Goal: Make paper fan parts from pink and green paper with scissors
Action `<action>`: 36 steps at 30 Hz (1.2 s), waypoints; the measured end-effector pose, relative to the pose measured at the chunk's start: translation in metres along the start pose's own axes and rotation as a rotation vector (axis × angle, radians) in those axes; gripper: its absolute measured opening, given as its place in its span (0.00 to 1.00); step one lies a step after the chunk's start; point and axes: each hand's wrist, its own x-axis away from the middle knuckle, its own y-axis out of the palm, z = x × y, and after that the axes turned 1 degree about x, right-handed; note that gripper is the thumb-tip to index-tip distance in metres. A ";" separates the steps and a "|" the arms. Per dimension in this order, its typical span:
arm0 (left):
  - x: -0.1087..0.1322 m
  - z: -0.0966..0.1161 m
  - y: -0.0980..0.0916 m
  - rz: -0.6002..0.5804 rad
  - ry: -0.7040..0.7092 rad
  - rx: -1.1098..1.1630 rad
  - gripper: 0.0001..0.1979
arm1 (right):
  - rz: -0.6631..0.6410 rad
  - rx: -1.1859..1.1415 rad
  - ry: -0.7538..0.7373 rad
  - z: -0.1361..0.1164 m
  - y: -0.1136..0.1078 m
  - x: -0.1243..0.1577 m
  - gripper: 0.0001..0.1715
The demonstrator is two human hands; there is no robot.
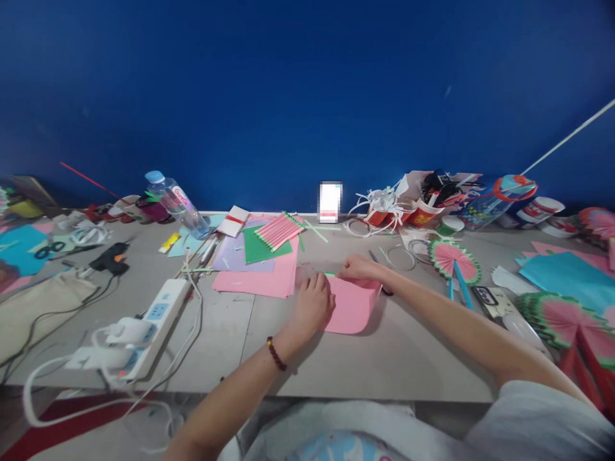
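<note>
A sheet of pink paper (pixel 353 307) lies on the table in front of me, its right side curling up off the surface. A narrow bit of green shows at its far edge, between my hands. My left hand (pixel 314 299) grips the paper's left side with bent fingers pressed together. At the far edge, my right hand (pixel 358 267) is closed on the paper; its fingertips are mostly hidden. Partly behind my right forearm lies a dark-handled tool (pixel 387 290), perhaps scissors. Pleated pink strips with green edges (pixel 279 232) rest on green paper (pixel 262 246) to the left.
At left are a power strip (pixel 161 314) with cables, a glue gun (pixel 110 259) and a leaning water bottle (pixel 177 205). Watermelon-patterned paper fans (pixel 454 261), a phone (pixel 487 298) and cups of tools (pixel 425 211) stand or lie at right. A blue wall (pixel 307 96) closes the back.
</note>
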 end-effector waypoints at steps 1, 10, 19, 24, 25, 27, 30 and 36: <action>0.000 0.000 0.000 -0.010 -0.003 0.002 0.20 | -0.001 0.000 -0.001 0.001 0.000 -0.001 0.16; 0.001 0.002 -0.002 0.003 -0.023 0.022 0.20 | -0.017 -0.073 -0.069 0.020 0.001 0.004 0.19; 0.000 0.001 0.001 0.018 -0.014 0.028 0.19 | -0.054 -0.149 -0.039 0.032 -0.004 0.012 0.20; 0.000 0.000 0.000 0.020 -0.011 0.043 0.21 | -0.051 -0.128 -0.027 0.033 -0.005 0.011 0.18; 0.000 0.000 0.000 0.022 -0.010 0.048 0.21 | -0.051 -0.128 -0.024 0.032 -0.004 0.011 0.18; 0.000 0.000 0.000 0.017 -0.013 0.053 0.21 | -0.050 -0.127 -0.021 0.032 -0.004 0.011 0.18; 0.000 0.000 -0.002 -0.002 -0.016 0.051 0.21 | -0.039 -0.113 -0.003 0.030 -0.003 0.010 0.17; 0.000 0.001 -0.003 0.002 -0.013 0.058 0.20 | -0.047 -0.059 -0.001 0.027 -0.004 0.010 0.16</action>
